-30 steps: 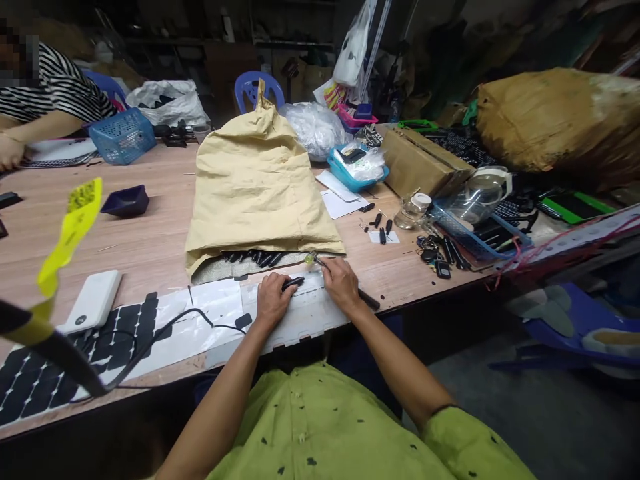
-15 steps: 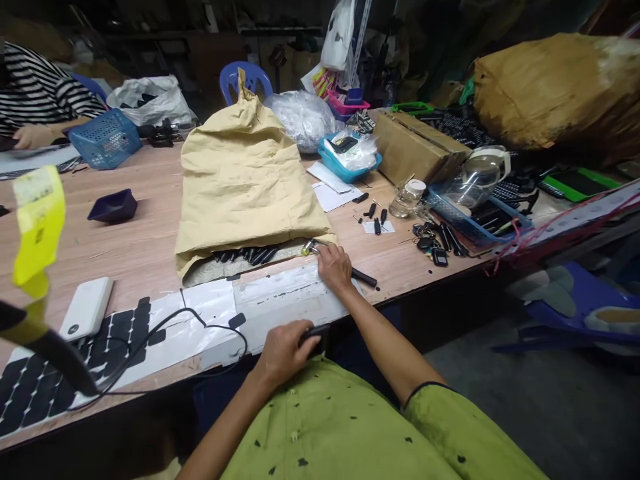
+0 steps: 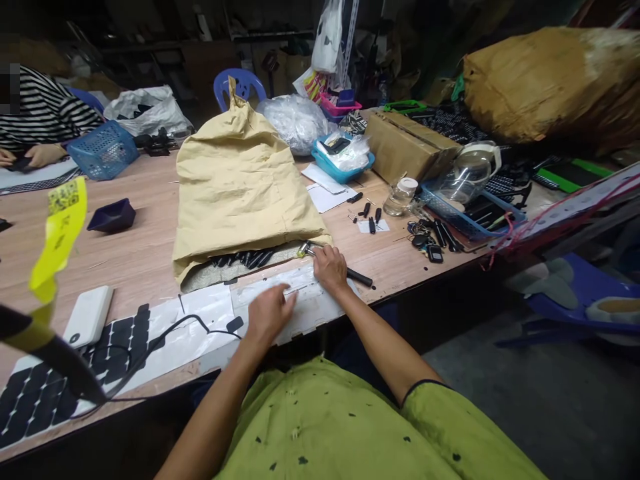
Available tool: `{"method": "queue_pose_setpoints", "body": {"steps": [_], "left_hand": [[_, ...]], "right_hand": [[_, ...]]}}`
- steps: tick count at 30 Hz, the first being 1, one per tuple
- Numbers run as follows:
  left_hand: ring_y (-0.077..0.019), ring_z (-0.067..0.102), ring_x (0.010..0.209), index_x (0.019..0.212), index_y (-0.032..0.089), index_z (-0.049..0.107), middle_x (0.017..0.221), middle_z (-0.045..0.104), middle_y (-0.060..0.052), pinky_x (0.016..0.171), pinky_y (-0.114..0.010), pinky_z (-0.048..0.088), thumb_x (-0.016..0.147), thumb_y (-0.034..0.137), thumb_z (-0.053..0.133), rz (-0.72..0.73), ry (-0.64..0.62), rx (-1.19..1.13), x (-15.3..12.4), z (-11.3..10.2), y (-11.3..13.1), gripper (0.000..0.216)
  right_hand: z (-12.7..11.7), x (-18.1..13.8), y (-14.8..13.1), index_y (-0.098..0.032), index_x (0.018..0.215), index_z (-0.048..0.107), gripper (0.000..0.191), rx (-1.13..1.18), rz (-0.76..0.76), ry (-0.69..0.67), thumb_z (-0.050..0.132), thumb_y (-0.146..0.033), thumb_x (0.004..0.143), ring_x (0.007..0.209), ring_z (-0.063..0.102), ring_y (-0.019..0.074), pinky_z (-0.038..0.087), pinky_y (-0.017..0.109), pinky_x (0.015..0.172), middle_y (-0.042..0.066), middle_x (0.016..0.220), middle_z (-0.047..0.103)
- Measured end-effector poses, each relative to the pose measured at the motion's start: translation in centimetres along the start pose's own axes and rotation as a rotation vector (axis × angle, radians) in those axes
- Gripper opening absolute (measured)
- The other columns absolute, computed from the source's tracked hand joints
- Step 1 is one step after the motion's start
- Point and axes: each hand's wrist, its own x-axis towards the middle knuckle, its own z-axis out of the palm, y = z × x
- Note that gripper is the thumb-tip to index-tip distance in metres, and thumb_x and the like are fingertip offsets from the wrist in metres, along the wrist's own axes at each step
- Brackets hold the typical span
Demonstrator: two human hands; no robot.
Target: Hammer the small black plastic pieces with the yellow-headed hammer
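My right hand [image 3: 330,270] is wrapped over a hammer [image 3: 361,277] lying on the table. The hammer's metal head, with a yellowish tip, shows past my fingers, and its black handle sticks out to the right. Over the white board [image 3: 300,313] at the table edge is my left hand [image 3: 269,312], thumb and forefinger apart, with nothing visible in it. Just beyond both hands lies a tan cloth bag [image 3: 245,193]. Several black stick-like parts [image 3: 243,258] show at its near opening.
To the left are a white power bank [image 3: 89,315], black cables, a dark blue tray [image 3: 112,216] and a hanging yellow tag [image 3: 59,233]. Keys [image 3: 423,239], a glass jar [image 3: 400,197] and a blue basket [image 3: 475,220] stand right. A co-worker's hands [image 3: 45,155] are far left.
My left hand has come up from my lap to above the white board, and the dark object it held is out of sight. My right hand stays on the hammer.
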Motion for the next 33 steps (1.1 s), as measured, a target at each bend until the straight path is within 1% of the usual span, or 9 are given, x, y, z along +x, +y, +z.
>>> {"method": "queue_pose_setpoints", "body": {"steps": [4,7,10,14,18,22,26,30,33], "left_hand": [[-0.0323,0.066,0.112,0.113,0.018,0.074,0.117,0.068,-0.016,0.084,-0.037,0.053,0.095,0.029,0.057,-0.114,0.259,0.102,7.5,-1.6,-0.9,0.027],[-0.0361,0.066,0.11,0.106,0.018,0.075,0.115,0.066,-0.017,0.085,-0.042,0.054,0.089,0.027,0.063,-0.192,0.23,0.126,10.8,-1.3,-1.6,0.023],[-0.0368,0.068,0.102,0.096,0.018,0.074,0.109,0.066,-0.016,0.08,-0.043,0.054,0.087,0.025,0.063,-0.184,0.186,0.123,11.9,-0.7,-2.6,0.016],[-0.0294,0.069,0.088,0.08,0.02,0.068,0.09,0.068,-0.01,0.078,-0.038,0.054,0.08,0.024,0.066,0.003,0.299,-0.056,11.1,-0.8,-3.8,0.005],[-0.0201,0.065,0.073,0.084,0.022,0.064,0.078,0.067,-0.002,0.071,-0.031,0.053,0.078,0.039,0.067,0.088,0.462,-0.526,8.4,-0.4,-4.0,0.018],[-0.0176,0.064,0.07,0.086,0.021,0.064,0.078,0.068,-0.001,0.067,-0.029,0.052,0.073,0.043,0.067,0.022,0.348,-0.836,5.2,1.8,-4.4,0.026],[-0.0193,0.063,0.077,0.086,0.022,0.067,0.081,0.069,-0.001,0.077,-0.033,0.053,0.073,0.038,0.067,-0.035,0.344,-0.743,3.7,3.7,-5.8,0.02],[-0.0232,0.064,0.096,0.091,0.023,0.072,0.094,0.072,-0.003,0.091,-0.037,0.053,0.075,0.026,0.068,0.03,0.326,-0.589,3.7,4.2,-6.5,0.016],[-0.024,0.064,0.099,0.097,0.021,0.074,0.1,0.07,-0.006,0.091,-0.038,0.054,0.077,0.024,0.071,0.087,0.31,-0.515,4.0,4.3,-6.5,0.021]], "right_hand": [[-0.3,0.2,-0.2,-0.023,0.119,0.07,0.03,0.009,0.004,-0.026,0.048,-0.023,0.099,0.101,0.052,0.0265,0.04,0.034,0.079,0.012,0.107,0.064],[-0.5,0.3,-0.3,-0.024,0.123,0.069,0.032,0.012,0.009,-0.046,0.047,-0.024,0.099,0.102,0.052,0.0266,0.041,0.034,0.08,0.012,0.109,0.064],[-0.8,0.3,-0.5,-0.024,0.126,0.068,0.034,0.013,0.016,-0.058,0.046,-0.024,0.1,0.103,0.052,0.0265,0.041,0.034,0.08,0.012,0.111,0.065],[-1.1,0.3,-0.6,-0.024,0.126,0.068,0.034,0.01,0.026,-0.074,0.045,-0.024,0.1,0.103,0.052,0.0265,0.041,0.034,0.081,0.012,0.112,0.065],[-1.0,0.3,-0.4,-0.024,0.124,0.069,0.033,0.004,0.018,-0.058,0.046,-0.024,0.1,0.102,0.052,0.0264,0.041,0.034,0.08,0.012,0.11,0.065],[-0.9,0.3,-0.3,-0.022,0.12,0.07,0.031,0.002,0.028,-0.058,0.047,-0.023,0.099,0.103,0.052,0.0266,0.041,0.034,0.08,0.012,0.111,0.065],[-0.8,0.3,-0.3,-0.023,0.118,0.07,0.03,0.0,0.032,-0.053,0.048,-0.022,0.098,0.102,0.053,0.0264,0.041,0.034,0.081,0.012,0.11,0.066],[-0.7,0.4,0.0,-0.023,0.118,0.071,0.031,0.005,0.033,-0.039,0.048,-0.021,0.097,0.103,0.054,0.0268,0.042,0.034,0.08,0.012,0.11,0.066],[-0.8,0.7,0.3,-0.023,0.117,0.072,0.031,0.031,0.032,-0.055,0.05,-0.02,0.096,0.103,0.056,0.0265,0.044,0.034,0.081,0.012,0.111,0.068]]}}
